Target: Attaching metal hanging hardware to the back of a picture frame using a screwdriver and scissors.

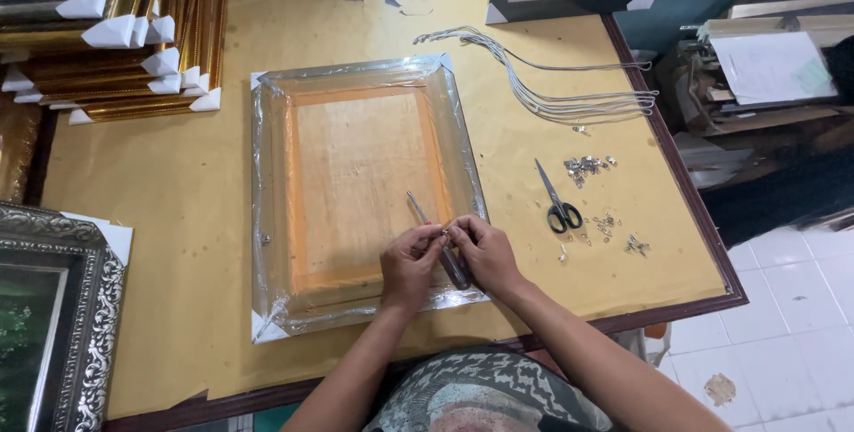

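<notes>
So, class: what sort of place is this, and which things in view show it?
Probably a picture-framing workshop: stacked gilt frames, a plastic-wrapped frame lying back-up on the papered table, plus hanging wires and small metal fittings.

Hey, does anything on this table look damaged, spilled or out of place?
Small metal fittings lie scattered loose beside the scissors, not in any container. The brown paper covering the table is torn at its far edge. The wrapped frame looks intact.
</notes>
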